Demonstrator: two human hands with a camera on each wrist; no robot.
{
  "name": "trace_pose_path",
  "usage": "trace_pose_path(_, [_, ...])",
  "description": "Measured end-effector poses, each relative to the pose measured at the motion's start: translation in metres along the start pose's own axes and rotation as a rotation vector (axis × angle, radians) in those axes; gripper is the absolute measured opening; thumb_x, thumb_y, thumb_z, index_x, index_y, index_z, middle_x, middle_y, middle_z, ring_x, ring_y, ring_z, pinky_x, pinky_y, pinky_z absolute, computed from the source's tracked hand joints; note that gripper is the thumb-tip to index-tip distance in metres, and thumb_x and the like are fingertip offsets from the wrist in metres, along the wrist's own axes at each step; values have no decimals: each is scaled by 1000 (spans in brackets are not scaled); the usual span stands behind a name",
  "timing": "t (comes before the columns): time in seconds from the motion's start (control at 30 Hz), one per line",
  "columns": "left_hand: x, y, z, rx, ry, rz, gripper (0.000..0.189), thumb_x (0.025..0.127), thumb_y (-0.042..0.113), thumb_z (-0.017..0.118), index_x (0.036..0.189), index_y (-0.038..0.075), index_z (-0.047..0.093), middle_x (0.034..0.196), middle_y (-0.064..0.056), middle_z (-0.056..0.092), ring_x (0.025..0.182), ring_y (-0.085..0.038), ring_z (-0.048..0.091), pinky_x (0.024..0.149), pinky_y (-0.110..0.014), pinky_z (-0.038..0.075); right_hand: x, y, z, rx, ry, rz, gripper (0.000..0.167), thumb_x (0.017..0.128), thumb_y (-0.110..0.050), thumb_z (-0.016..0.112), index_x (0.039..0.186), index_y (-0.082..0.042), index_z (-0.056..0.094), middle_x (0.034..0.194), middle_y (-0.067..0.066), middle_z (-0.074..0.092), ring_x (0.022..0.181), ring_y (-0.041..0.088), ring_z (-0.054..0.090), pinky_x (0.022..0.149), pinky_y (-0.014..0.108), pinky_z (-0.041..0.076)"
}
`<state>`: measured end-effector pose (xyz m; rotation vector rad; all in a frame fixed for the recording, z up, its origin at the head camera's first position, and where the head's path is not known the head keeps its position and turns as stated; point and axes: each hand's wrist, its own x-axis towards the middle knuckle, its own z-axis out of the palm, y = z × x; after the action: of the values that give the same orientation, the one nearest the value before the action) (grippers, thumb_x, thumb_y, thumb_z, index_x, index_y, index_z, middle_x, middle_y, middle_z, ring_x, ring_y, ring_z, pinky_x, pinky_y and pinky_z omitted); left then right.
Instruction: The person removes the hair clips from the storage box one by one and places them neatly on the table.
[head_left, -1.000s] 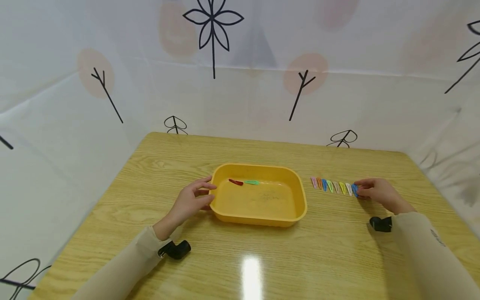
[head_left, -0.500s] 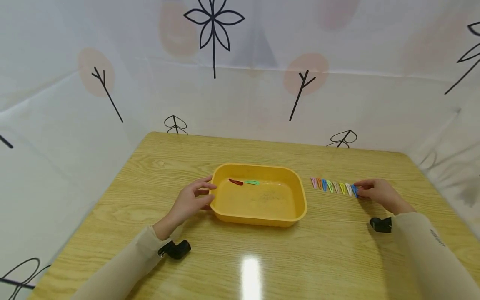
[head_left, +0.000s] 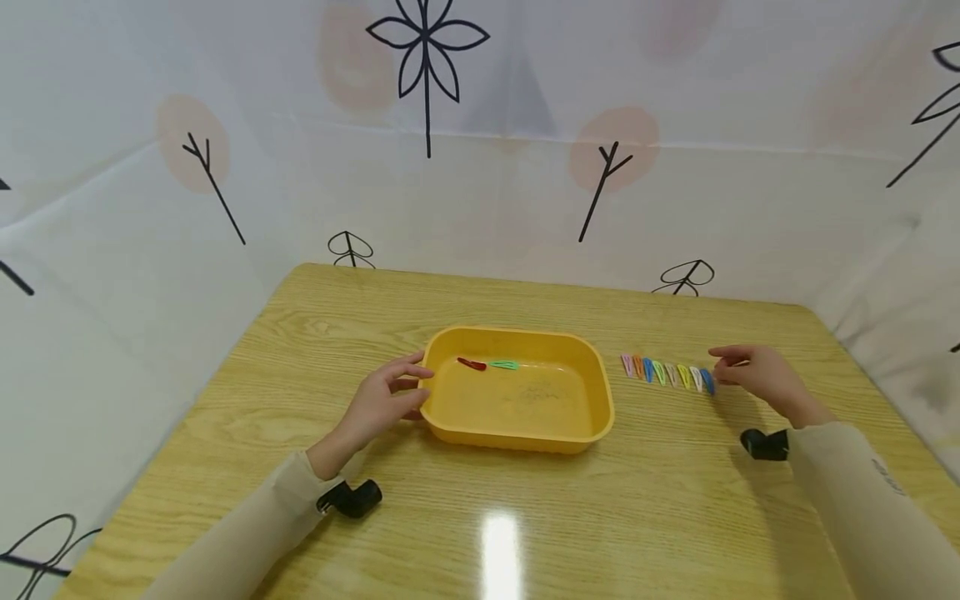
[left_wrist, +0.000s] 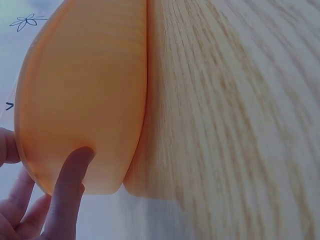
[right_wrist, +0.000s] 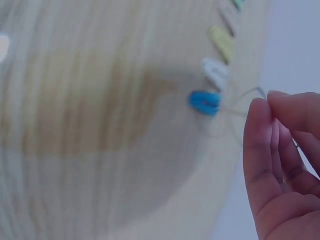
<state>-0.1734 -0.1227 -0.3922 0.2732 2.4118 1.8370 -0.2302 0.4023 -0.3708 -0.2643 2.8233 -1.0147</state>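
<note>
My left hand (head_left: 381, 398) holds the left end of a yellow plastic tray (head_left: 517, 439). In the left wrist view the thumb (left_wrist: 72, 172) presses the outer wall while other fingers reach over the rim. Inside the tray lie a dark red hair clip (head_left: 472, 364) and a green hair clip (head_left: 504, 365). My right hand (head_left: 761, 379) hovers just right of a blue hair clip (head_left: 708, 382), the last in a row of hair clips on the table. Its thumb and fingertips are close together in the right wrist view, with nothing visible between them.
The row runs leftward through a white clip (head_left: 697, 378), a yellow clip (head_left: 684, 375) and several others to a pink clip (head_left: 627, 364) near the tray. All rest on a wooden table (head_left: 600, 517), with a patterned white cloth (head_left: 495, 200) hanging behind.
My right hand has let go of the blue hair clip at the row's end and risen slightly off it. The left hand and tray have not moved.
</note>
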Motion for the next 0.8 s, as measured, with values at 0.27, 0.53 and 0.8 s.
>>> trace_pose_path(0.27, [0,0,1,-1,8,-4,29,85,4,65,113,-5,62,145,-7,36,113,-34,52,68,-38,57,3,-28,-3,-10,36,-35,48,95,-17,54,131,12,44,103,23,58,86,22,64,83,53,48])
trace_pose_path(0.53, [0,0,2,-18,8,-6,30,85,4,65,114,-5,62,145,-6,36,112,-33,53,68,-40,57,7,-59,-3,4,59,-54,48,95,-23,56,131,6,47,106,24,57,81,10,63,85,56,44])
trace_pose_path(0.8, [2,0,3,-34,8,-1,30,86,3,64,114,-6,61,145,-7,35,112,-34,53,69,-41,57,14,-91,-2,-15,78,-100,44,94,-23,58,129,2,52,103,20,59,77,4,61,76,36,51])
